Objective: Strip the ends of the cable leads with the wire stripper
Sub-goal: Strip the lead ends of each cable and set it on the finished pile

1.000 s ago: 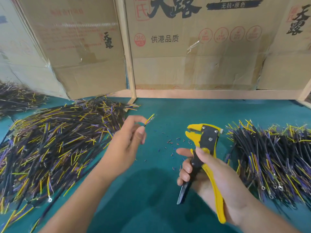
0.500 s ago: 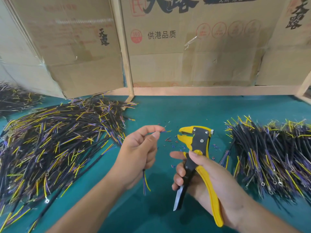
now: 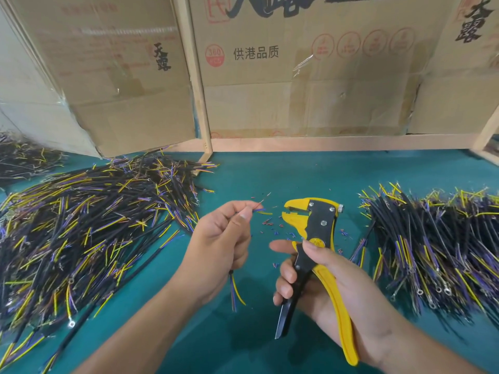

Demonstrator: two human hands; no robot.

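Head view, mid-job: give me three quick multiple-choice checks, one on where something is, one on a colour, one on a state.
1. Where are the lead ends held by the left hand relative to the wire stripper?
A. Left of its head, apart from it
B. Clamped in its head
C. Lying under its handles

2. What colour is the table?
A. White
B. Teal
C. Red

3. How is the wire stripper held?
A. Lying loose on the table
B. Gripped by the left hand
C. Gripped by the right hand

Answers: 1 A, table shows between lead tips and head. 2 B, teal surface throughout. 3 C, right fingers wrap its handles.
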